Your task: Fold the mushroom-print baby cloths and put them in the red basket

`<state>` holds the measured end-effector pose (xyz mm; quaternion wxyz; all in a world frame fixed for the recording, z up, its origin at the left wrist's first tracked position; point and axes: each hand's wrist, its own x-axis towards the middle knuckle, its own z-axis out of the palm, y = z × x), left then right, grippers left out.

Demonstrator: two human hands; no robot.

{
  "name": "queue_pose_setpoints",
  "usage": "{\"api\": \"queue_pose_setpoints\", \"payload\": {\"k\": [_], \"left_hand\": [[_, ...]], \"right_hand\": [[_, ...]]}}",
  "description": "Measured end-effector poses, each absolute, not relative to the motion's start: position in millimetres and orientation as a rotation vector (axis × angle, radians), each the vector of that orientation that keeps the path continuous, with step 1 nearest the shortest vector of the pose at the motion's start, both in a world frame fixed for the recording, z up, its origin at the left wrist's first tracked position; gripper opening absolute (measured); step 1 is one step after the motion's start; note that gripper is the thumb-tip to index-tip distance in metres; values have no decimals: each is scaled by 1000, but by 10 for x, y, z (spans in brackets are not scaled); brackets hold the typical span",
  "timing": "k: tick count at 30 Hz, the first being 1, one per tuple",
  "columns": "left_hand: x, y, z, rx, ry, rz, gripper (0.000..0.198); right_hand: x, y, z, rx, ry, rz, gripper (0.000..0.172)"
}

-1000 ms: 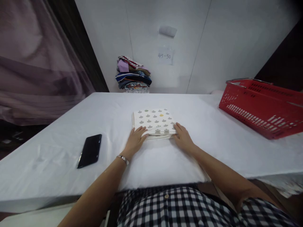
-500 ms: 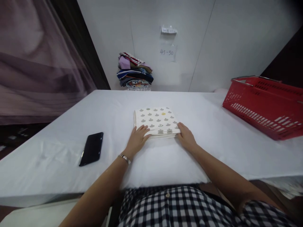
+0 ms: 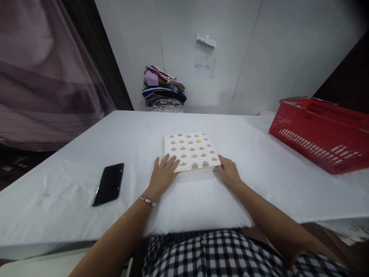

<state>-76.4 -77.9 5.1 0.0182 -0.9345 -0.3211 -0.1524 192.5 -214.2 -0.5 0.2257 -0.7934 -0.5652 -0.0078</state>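
Note:
A folded white cloth [image 3: 191,148] with grey printed shapes and one yellow spot lies flat on the table in front of me. My left hand [image 3: 163,175] rests on its near left corner, fingers spread, with the thumb by the front edge. At the near right corner, my right hand [image 3: 229,172] holds the edge of the cloth between closed fingers and thumb; its fingertips are partly hidden. The layers of the fold show along the left and front sides.
A black phone [image 3: 108,184] lies on the white-covered table [image 3: 138,142] to the left. On the right stands a red plastic basket [image 3: 319,130] with metal handles. Folded clothes [image 3: 164,90] are stacked at the far edge, against a wall with a paper label [image 3: 203,66].
My left hand has shifted slightly left and spread its fingers at the corner. The cloth's front edge now lies flatter and a bit nearer to me. The view has tilted slightly.

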Motion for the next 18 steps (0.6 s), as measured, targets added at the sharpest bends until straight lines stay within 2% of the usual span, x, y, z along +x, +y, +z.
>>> {"api": "queue_pose_setpoints", "payload": {"k": [10,18], "left_hand": [[-829,-814,40,-2989,-1111,-433,48],[-822,-829,5,-2960,-1091,-501,50]], "right_hand": [[1987,-2218,-43,-2109,-1551,137,52],[2062,-1989,351,-1871,-1675,238,60]]}}
